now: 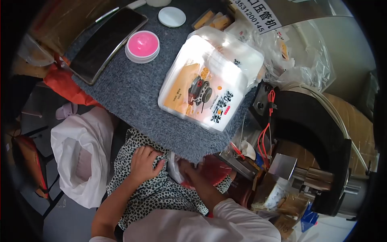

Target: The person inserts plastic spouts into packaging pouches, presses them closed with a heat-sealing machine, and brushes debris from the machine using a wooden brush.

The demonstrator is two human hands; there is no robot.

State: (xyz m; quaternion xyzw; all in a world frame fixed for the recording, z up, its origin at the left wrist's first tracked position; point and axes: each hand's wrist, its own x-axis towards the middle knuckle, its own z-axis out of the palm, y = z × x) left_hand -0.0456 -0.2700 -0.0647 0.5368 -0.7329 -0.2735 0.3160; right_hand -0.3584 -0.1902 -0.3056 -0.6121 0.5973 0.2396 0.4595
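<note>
So, left hand [146, 164]: palm down on my spotted cloth [155, 193], fingers loosely spread, thumb standing off to the right.
Right hand [187, 166]: down by the near edge of the mat; the fingertips are hidden, so I cannot tell whether they are wide, narrow or holding something.
Clear bag [174, 169]: crumpled on my lap between both hands, just left of my right one.
Red bundle [213, 171]: just right of my right hand, partly under the mat's edge.
Mat [129, 107]: grey, beyond my lap.
Packs [203, 90]: overlapping on the right part of the mat, printed side up.
Pink tub [142, 45]: open, far left of the packs.
Lid [172, 17]: white, farther than the tub and to its right.
Phone [107, 44]: dark screen up, left of the tub.
White bag [82, 157]: left of my lap, its mouth gaping.
Machine [306, 121]: black, curved, at right, red wires [264, 141] near its left side.
</note>
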